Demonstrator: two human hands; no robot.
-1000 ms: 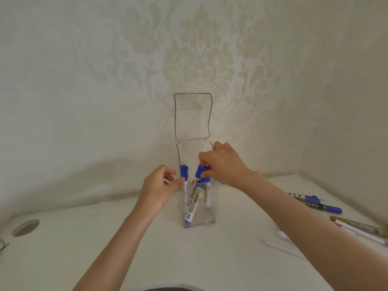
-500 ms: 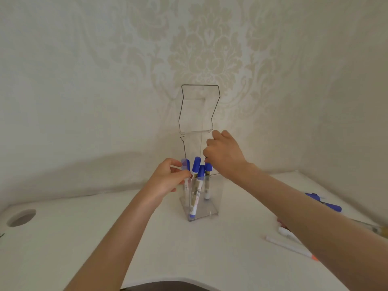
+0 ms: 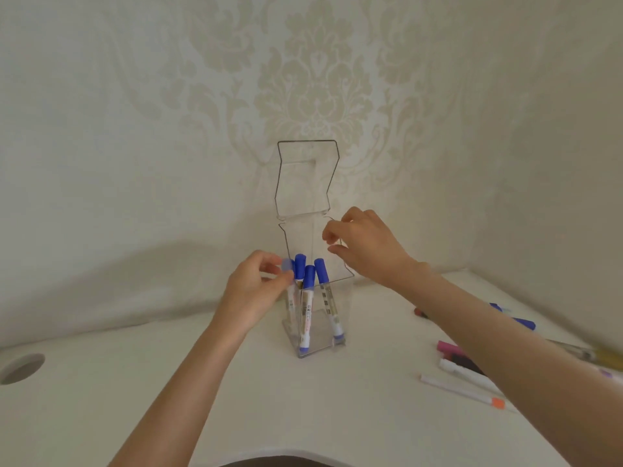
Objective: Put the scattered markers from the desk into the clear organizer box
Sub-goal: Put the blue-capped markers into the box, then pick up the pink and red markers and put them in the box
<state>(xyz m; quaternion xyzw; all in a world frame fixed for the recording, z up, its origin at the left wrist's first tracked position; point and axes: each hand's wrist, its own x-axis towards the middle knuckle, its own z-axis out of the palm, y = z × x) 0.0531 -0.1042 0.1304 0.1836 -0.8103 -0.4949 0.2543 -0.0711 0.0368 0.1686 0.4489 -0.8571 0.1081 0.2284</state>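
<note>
Standing in clear box: blue-capped markers, labels unreadable.

The desk is bare on the left, with lots of room there. The tall clear box stands in the middle, its lid up, so the top is open. Four blue markers stick up inside. More pens lie on the right, under the right arm.
</note>
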